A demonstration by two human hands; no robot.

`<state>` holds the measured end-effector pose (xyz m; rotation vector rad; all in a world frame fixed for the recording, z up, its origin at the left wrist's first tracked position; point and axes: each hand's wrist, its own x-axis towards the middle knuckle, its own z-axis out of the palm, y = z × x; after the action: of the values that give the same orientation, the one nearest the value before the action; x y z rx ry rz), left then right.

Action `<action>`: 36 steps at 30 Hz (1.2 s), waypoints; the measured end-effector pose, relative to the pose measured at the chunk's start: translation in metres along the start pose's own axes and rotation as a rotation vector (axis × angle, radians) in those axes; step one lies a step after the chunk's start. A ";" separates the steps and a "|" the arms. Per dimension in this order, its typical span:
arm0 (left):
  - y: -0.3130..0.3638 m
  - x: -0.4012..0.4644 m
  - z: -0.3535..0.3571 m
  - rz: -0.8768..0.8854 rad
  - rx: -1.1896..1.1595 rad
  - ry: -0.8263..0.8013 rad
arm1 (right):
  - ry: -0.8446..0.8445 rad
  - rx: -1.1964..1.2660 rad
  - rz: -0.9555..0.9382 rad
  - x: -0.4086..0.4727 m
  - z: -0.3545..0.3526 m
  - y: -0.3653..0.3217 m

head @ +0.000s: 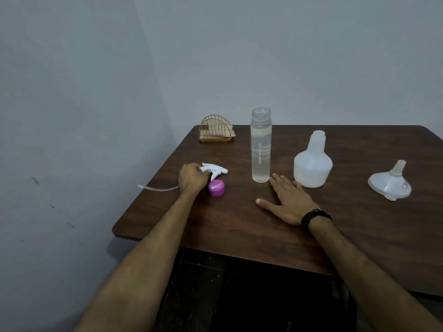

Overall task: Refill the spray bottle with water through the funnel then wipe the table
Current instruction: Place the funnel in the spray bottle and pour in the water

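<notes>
The white spray bottle (312, 164) stands uncapped on the brown table (239, 224), right of centre. Its white trigger head (214, 170) lies on its side at the left, and my left hand (193, 179) grips it; the dip tube (158, 188) sticks out past the table's left edge. A tall clear water bottle (260, 146), open and mostly full, stands in the middle. My right hand (287, 202) rests flat on the table, fingers straight, just in front of the two bottles. A white funnel (390, 184) lies mouth down at the right.
A purple cap (217, 188) lies beside my left hand. A gold wire holder (215, 130) with a beige cloth stands at the table's far left corner. The walls are close behind and to the left. A black band is on my right wrist.
</notes>
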<state>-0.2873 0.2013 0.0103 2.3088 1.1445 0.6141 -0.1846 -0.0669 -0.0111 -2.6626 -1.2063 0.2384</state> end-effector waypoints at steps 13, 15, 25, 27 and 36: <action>0.055 -0.061 0.001 0.162 -0.302 0.275 | 0.174 0.192 0.008 -0.012 -0.004 0.001; 0.070 -0.082 0.009 0.320 -0.335 0.294 | 0.238 0.250 0.011 -0.017 -0.005 0.003; 0.108 -0.139 0.072 0.628 -0.355 -0.191 | 0.849 0.481 0.136 -0.055 -0.019 0.044; 0.118 -0.142 0.084 0.609 -0.360 -0.217 | 0.964 0.475 0.180 -0.062 -0.023 0.065; 0.176 -0.138 0.112 0.427 -0.463 -0.097 | 1.105 0.553 0.606 -0.073 -0.045 0.166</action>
<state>-0.1918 -0.0298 0.0043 2.1430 0.3992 0.8103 -0.1024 -0.2347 -0.0058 -2.0016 0.0253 -0.6403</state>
